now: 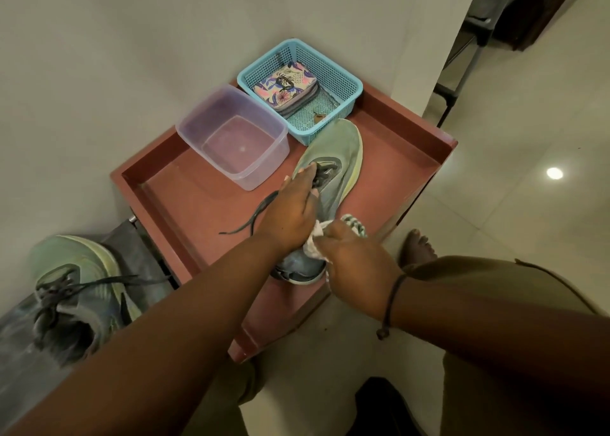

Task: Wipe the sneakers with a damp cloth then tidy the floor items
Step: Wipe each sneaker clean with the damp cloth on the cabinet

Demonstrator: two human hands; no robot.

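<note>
Sneakers number two: one sneaker [333, 158] lies on the red rimmed stand [412, 158], steadied by the left hand [290, 214] with straight fingers; the right hand [356, 257] grips one white cloth [315, 242] at its heel. The second sneaker [76, 290] sits beside the stand's left edge. One clear tub [231, 135] and one blue basket [298, 85] crowd the far rim.

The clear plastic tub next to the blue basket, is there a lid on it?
No, it is open. The clear plastic tub has no lid on top, and you can look straight down past its rim to the bottom.
</note>
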